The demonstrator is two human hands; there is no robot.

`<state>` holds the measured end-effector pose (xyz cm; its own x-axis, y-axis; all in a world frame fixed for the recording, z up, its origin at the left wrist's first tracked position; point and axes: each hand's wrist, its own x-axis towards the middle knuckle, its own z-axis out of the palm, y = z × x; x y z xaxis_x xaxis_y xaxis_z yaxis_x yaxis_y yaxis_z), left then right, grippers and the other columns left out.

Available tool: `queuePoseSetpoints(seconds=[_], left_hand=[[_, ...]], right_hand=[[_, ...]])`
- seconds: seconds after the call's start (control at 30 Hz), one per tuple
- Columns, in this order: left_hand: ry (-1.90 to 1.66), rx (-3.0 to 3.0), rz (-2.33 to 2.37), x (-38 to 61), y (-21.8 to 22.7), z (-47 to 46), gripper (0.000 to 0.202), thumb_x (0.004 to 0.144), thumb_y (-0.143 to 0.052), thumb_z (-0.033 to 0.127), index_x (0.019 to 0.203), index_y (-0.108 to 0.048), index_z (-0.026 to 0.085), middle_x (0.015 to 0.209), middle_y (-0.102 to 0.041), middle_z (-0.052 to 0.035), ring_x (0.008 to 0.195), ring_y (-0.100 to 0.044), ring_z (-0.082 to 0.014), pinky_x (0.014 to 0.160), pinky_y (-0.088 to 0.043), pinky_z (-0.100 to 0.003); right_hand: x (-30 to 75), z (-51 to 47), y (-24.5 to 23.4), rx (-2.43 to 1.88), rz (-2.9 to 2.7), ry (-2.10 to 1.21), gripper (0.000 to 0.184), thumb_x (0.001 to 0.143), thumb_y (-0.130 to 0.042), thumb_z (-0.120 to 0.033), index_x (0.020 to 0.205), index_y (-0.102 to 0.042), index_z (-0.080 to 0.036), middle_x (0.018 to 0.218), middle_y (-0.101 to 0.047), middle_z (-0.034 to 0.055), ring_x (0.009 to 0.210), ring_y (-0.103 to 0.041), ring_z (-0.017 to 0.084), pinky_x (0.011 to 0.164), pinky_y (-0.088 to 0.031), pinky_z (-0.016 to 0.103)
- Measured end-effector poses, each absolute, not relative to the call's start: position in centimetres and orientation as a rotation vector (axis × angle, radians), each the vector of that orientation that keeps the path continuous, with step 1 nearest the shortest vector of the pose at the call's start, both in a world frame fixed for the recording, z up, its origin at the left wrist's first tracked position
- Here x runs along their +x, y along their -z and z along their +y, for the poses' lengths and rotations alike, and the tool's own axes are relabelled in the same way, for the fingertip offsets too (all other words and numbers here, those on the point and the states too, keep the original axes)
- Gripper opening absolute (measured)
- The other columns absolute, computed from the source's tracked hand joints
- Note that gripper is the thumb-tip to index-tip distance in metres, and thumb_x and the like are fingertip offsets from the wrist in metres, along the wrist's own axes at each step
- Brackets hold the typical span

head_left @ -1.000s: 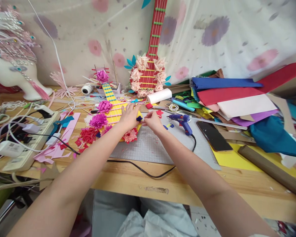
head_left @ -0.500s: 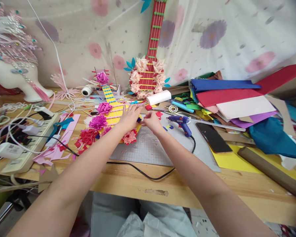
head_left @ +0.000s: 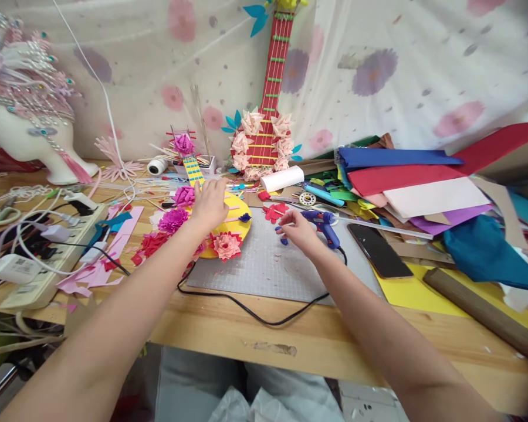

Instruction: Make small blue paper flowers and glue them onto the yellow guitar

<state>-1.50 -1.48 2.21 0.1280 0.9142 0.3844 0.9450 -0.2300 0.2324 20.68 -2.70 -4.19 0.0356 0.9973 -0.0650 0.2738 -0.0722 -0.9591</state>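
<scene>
My left hand (head_left: 210, 204) rests over the strings of a yellow craft guitar (head_left: 240, 205), its fingers slightly bent and apart. Pink, purple and red paper flowers line the guitar's left and lower edge, among them a pink-and-red flower (head_left: 227, 246). A small dark blue flower (head_left: 245, 217) sits at its right edge. Over the grey cutting mat (head_left: 255, 272), my right hand (head_left: 300, 230) reaches with fingers apart towards small dark blue pieces (head_left: 284, 241). Red paper petals (head_left: 275, 211) lie just beyond its fingertips. Right behind this hand is a blue glue gun (head_left: 323, 223).
A red craft guitar (head_left: 264, 140) with pale pink flowers leans on the wall. Stacked coloured paper (head_left: 405, 158), a black phone (head_left: 379, 251) and a brown roll (head_left: 479, 305) occupy the right. A power strip (head_left: 57, 264) lies left; a black cord (head_left: 246, 313) loops along the front.
My right hand has left the yellow guitar's right edge and moved right to the dark blue pieces. My left hand has slid left and up the guitar, uncovering the small dark blue flower.
</scene>
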Motion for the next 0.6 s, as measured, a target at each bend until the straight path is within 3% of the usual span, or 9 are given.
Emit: queuePoseSetpoints(seconds=[0.1, 0.17, 0.37, 0.6], left_hand=[[0.872, -2.291, -2.119, -1.1, -1.6, -2.2, 0.057, 0.065, -0.049, 0.002, 0.119, -0.046, 0.019, 0.09, -0.068, -0.0076, 0.11, -0.052, -0.0284, 0.1, -0.031, -0.046], [0.841, -2.318, -2.261, -0.6, -1.1, -2.6, 0.059, 0.063, -0.05, 0.001, 0.12, -0.044, 0.018, 0.082, -0.07, -0.0066, 0.109, -0.054, -0.0286, 0.098, -0.031, -0.044], [0.523, -2.354, -2.484, 1.0, -0.7, -2.8, 0.057, 0.07, -0.045, 0.005, 0.126, -0.037, 0.014, 0.099, -0.07, -0.0121, 0.114, -0.052, -0.0299, 0.096, -0.029, -0.043], [0.763, -2.323, -2.577, 1.8, -1.0, -2.7, 0.058, 0.064, -0.05, -0.001, 0.118, -0.042, 0.019, 0.095, -0.072, -0.0077, 0.117, -0.051, -0.0299, 0.097, -0.029, -0.046]], right_hand=[[22.6, -3.5, 5.3, -1.433, -1.427, -1.06, 0.02, 0.062, -0.048, -0.008, 0.078, -0.044, -0.02, 0.078, -0.057, -0.0026, 0.059, -0.061, 0.011, 0.051, -0.044, 0.023], [23.6, -3.9, 6.2, -1.365, -1.495, -1.04, 0.018, 0.063, -0.047, -0.012, 0.079, -0.045, -0.021, 0.077, -0.058, -0.0022, 0.059, -0.06, 0.011, 0.053, -0.044, 0.024], [25.5, -4.6, 8.1, -1.287, -1.652, -0.804, 0.014, 0.066, -0.044, -0.019, 0.078, -0.048, -0.022, 0.075, -0.058, -0.0005, 0.066, -0.055, 0.013, 0.061, -0.044, 0.028], [25.9, -4.6, 8.0, -1.369, -1.723, -0.645, 0.014, 0.067, -0.043, -0.019, 0.079, -0.049, -0.022, 0.076, -0.06, 0.0014, 0.068, -0.055, 0.015, 0.063, -0.042, 0.029]])
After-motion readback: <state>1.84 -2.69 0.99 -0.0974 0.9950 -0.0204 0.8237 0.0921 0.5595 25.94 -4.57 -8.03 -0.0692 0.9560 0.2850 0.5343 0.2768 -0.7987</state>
